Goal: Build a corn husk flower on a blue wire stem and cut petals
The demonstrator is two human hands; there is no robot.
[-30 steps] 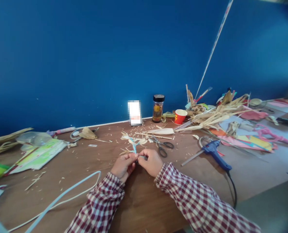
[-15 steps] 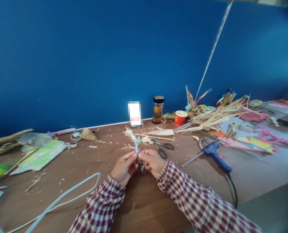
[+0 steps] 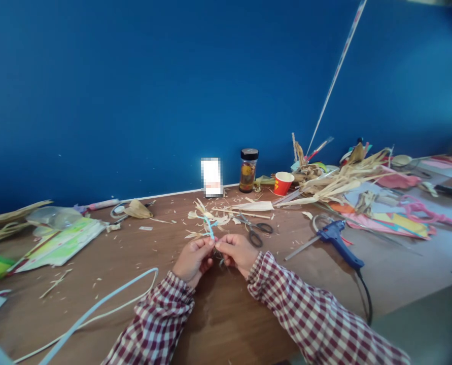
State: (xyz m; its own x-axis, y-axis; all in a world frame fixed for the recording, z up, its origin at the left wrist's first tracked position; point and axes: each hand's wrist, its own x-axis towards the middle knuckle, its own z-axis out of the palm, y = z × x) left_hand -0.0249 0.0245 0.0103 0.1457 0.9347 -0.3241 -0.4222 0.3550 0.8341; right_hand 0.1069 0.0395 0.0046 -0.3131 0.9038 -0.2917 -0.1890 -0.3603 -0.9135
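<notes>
Pinching narrowly with left hand (image 3: 193, 261) and right hand (image 3: 238, 253), thumbs against fingers, nearly tip to tip at the lower end of a light-blue stem (image 3: 211, 230). Held just beyond the fingertips, between the two hands, leaning slightly left toward the top; exact grip points covered by the fingers. Around the stem's branching upper end, pale husk pieces (image 3: 200, 207), with no sure way of telling attached bits from loose scraps behind. Below the fingertips, near the right hand, a small greyish strand (image 3: 221, 262), too blurred to make out. Across the brown table (image 3: 233, 324), starting far left: dry husks (image 3: 5, 223), crumpled clear plastic (image 3: 54, 217), a green-and-white sheet (image 3: 60, 243), then a looped pale-blue cable (image 3: 96, 299) near the left sleeve (image 3: 157, 317). Farther right, against the blue wall (image 3: 153, 91), a pixelated white rectangle (image 3: 211, 175) and a dark-lidded jar (image 3: 247, 172). Just beyond the right hand, dark-handled scissors (image 3: 259, 232); behind those, a red paper cup (image 3: 282, 185). Rightmost, a heap of husks (image 3: 340, 182), a blue glue gun (image 3: 334, 239), coloured paper (image 3: 396, 223) and a fuzzy pink strand (image 3: 431, 215).
</notes>
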